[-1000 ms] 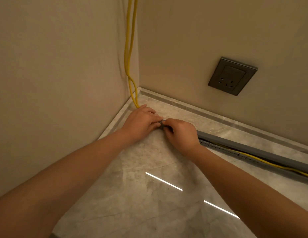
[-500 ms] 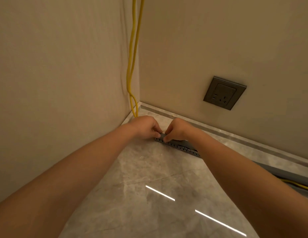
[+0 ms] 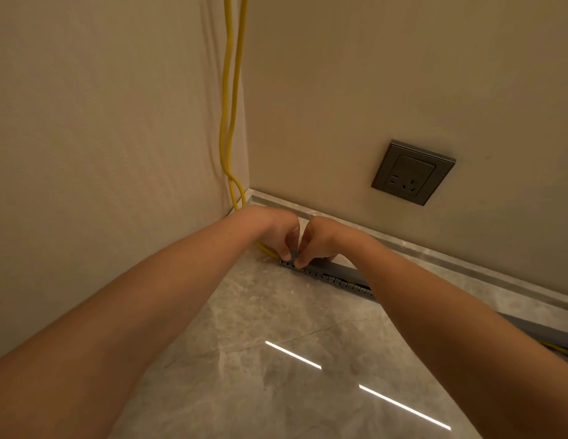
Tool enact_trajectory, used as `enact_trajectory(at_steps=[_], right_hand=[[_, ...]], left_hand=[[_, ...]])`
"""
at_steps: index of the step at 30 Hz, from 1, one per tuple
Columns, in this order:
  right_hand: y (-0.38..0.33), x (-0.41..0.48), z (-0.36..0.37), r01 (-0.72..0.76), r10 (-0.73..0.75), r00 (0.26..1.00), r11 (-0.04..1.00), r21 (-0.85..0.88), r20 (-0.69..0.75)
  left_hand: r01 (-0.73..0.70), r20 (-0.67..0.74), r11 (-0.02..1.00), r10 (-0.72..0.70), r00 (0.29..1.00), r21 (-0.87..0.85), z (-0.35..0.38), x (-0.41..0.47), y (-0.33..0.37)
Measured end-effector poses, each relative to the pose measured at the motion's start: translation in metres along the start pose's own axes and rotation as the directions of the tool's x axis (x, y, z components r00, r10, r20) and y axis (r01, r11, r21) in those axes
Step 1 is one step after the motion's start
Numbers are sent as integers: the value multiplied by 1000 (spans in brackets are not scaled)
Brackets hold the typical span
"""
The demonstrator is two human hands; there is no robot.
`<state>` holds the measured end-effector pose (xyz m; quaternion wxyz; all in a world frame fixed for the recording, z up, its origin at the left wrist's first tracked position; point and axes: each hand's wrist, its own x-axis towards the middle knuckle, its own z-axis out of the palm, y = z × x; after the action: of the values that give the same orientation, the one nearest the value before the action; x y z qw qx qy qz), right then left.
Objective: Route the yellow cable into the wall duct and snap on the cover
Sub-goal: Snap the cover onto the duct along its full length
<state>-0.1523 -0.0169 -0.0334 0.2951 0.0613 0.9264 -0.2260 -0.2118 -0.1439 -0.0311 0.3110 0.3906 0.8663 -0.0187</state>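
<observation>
Two strands of yellow cable [image 3: 228, 122] hang down the room corner and curve along the floor under my left hand [image 3: 276, 231]. A grey slotted duct [image 3: 336, 278] lies on the floor along the right wall's skirting. My left hand and my right hand [image 3: 320, 240] meet at the duct's near end, fingertips pinching the end of the grey cover [image 3: 293, 255] just above the duct. The cover runs on behind my right forearm and shows again at the far right [image 3: 536, 331], with a bit of yellow cable beside it.
A dark wall socket [image 3: 412, 172] sits on the right wall above the stone skirting [image 3: 466, 261]. The left wall is close by my left arm. Glossy stone floor [image 3: 276, 391] with two bright light reflections spreads below my arms.
The view has tilted upward. Both hands went from lying flat on the duct end to pinching the cover's end with the fingertips; the slotted duct side now shows.
</observation>
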Motion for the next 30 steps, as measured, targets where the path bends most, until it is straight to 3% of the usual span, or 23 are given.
enact_trajectory(at_steps=[10, 15, 19, 24, 30], right_hand=[[15, -14, 11, 118, -125, 980, 991, -57, -153], [28, -34, 14, 63, -110, 984, 949, -308, -137], [31, -45, 16, 56, -125, 982, 909, -413, -143], [34, -50, 21, 62, -160, 967, 902, -428, -196], [31, -51, 32, 39, -193, 952, 846, -531, -237]], left_hand=[[16, 19, 989, -19, 1000, 150, -6, -2, 11], [45, -8, 975, -44, 999, 219, -4, -9, 21], [41, -37, 962, -32, 999, 270, -2, -18, 26], [-31, -187, 982, 67, 980, 187, 31, -23, 42], [12, -450, 987, 63, 891, 161, 66, -24, 53]])
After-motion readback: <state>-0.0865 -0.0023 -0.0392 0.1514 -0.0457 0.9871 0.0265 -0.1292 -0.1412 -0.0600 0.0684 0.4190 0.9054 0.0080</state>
